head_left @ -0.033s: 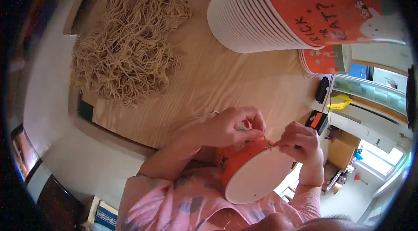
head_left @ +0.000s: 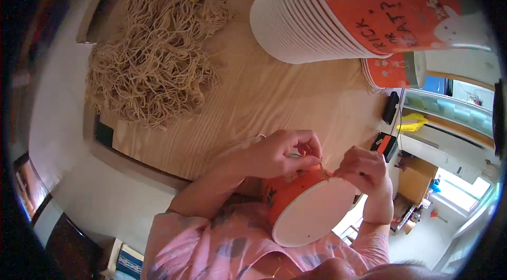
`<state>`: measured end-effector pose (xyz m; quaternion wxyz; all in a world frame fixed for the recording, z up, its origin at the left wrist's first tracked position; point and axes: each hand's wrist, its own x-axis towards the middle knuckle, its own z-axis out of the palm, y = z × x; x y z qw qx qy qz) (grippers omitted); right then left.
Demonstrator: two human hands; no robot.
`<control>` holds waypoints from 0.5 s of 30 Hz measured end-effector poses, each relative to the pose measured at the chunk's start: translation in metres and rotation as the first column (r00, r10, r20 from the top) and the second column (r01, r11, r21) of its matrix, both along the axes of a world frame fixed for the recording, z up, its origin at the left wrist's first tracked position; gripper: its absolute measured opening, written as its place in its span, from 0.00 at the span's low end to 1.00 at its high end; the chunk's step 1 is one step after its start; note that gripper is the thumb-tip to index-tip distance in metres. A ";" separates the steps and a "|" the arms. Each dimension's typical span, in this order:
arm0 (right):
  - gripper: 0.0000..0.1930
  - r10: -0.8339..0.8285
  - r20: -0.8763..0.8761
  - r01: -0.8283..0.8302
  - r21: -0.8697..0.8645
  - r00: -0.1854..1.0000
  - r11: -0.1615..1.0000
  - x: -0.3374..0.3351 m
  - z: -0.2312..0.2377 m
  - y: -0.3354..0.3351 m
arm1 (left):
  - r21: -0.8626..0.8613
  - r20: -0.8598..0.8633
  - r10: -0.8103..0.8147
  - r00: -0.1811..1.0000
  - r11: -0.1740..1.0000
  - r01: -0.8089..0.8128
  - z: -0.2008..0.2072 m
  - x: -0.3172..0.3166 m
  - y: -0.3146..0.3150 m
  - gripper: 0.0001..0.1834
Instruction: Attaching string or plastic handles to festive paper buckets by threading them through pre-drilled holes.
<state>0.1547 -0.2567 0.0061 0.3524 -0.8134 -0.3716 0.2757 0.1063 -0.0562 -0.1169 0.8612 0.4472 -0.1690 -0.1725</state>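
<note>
An orange printed paper bucket (head_left: 296,182) lies tilted against my chest, its white round end (head_left: 315,214) facing me with a small dark hole near the lower edge. My left hand (head_left: 288,153) is closed above its side, thumb and forefinger pinching a thin tan cord (head_left: 323,169) near the rim. On the other side of that cord, my right hand (head_left: 364,169) is closed too, its fingertips pinched at the rim's upper edge. What the right fingers grip is mostly hidden, but the cord runs toward them.
A large heap of loose tan cords (head_left: 153,58) covers the table's far left. At the far right stands a tall stack of orange and white buckets (head_left: 311,21), with another bucket stack (head_left: 393,71) behind. Black devices (head_left: 390,108) with a cable sit along the right table edge.
My right fingers have shifted very slightly at the rim, and a little more cord shows between the hands. The bucket stays in place.
</note>
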 end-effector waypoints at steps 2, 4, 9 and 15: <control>0.07 -0.074 -0.065 0.073 -0.026 0.995 0.997 0.000 -0.002 0.006 | 0.032 -0.046 -0.055 0.997 0.998 0.057 0.002 -0.002 0.002 0.07; 0.07 -0.141 -0.246 0.128 -0.067 0.959 0.990 0.003 -0.009 0.006 | 0.068 -0.101 -0.096 0.990 0.992 0.104 0.001 -0.001 0.002 0.06; 0.10 0.026 -0.142 -0.016 0.072 0.989 0.997 0.014 -0.020 0.015 | 0.052 0.008 -0.021 1.000 0.998 0.020 -0.008 -0.001 -0.007 0.05; 0.26 -0.213 0.132 0.219 -0.034 0.968 0.975 0.028 0.016 0.036 | 0.074 -0.280 -0.171 0.945 0.977 0.199 -0.001 0.003 -0.003 0.06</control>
